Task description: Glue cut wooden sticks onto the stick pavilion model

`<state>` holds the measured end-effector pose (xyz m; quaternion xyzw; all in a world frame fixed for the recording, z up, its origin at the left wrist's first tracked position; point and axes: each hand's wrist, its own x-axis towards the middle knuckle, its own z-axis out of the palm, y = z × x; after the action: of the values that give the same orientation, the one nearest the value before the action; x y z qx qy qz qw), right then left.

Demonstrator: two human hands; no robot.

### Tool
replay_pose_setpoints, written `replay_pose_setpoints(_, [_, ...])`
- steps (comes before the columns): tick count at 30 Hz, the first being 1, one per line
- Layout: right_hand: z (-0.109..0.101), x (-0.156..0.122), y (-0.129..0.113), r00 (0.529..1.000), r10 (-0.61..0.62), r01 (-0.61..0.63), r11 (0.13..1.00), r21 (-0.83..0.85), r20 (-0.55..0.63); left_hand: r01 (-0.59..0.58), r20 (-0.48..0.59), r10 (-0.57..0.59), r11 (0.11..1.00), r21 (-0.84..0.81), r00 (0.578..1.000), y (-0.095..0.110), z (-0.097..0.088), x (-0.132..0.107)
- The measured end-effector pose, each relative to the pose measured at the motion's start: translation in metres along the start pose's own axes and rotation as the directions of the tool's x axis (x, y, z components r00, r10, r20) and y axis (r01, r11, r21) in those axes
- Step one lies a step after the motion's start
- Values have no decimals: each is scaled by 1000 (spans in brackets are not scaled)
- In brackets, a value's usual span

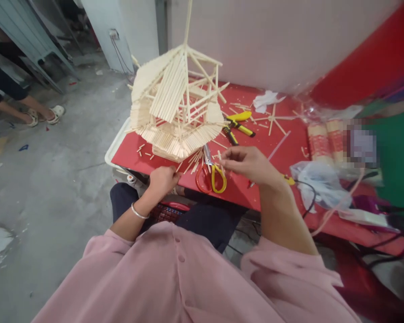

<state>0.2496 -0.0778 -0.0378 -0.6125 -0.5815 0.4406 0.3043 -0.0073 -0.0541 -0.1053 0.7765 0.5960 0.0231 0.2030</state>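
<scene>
A pavilion-like model of pale thin wooden sticks (170, 89) stands on the red table (252, 179), its roof partly covered with strips. At the table's front edge my left hand (164, 181) is closed, and a thin stick seems to poke out from its fingertips. My right hand (247, 163) pinches a short wooden stick (220, 157) just above the scissors. These scissors (207, 157), with one red and one yellow handle loop, lie between my hands. Loose sticks (193, 162) are spread beside the blades, under the model's front edge.
Behind the scissors lie yellow-and-black pliers (239, 123). Several sticks, a crumpled white tissue (267, 101) and scraps lie farther back. Bundled sticks (319, 141), a plastic bag (323, 184) and cables are on the right. A person's feet (47, 115) show at the left.
</scene>
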Motion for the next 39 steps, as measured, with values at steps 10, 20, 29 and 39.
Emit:
replay_pose_setpoints(10, [34,-9,-94,891,-364,431,867,252,-272,53,23,255,-112,-992,967,32,-67,-35])
replay_pose_setpoints(20, [53,38,-101,757,-533,517,842,-151,-379,129,73,164,-359,-925,984,39,-102,1])
replay_pose_setpoints(29, [48,45,-93,660,-697,511,691,-512,-282,187,146,140,-361,-913,979,29,-115,18])
replay_pose_setpoints(39, [48,46,-91,694,-675,487,697,-526,-252,230,199,127,-331,-915,972,26,-122,20])
